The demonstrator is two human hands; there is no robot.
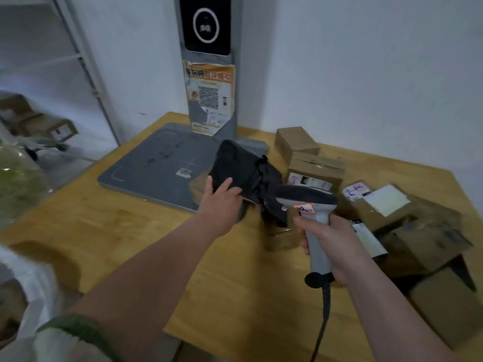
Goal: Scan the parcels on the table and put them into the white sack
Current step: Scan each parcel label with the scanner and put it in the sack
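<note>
- At frame centre, left hand (pixel 222 195) holds the black parcel (pixel 244 169) — likely soft, light, slippery; best gripped by its edge.
- Right hand (pixel 333 246) grips the scanner (pixel 308 198).

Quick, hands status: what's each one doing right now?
Left hand: holding the black soft plastic parcel.
Right hand: gripping the grey handheld barcode scanner.

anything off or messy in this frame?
Two things. The cardboard boxes on the right of the table lie in a jumbled heap, several tilted rather than flat. The orange notice on the grey stand has ragged, peeling edges. Nothing looks spilled.
</note>
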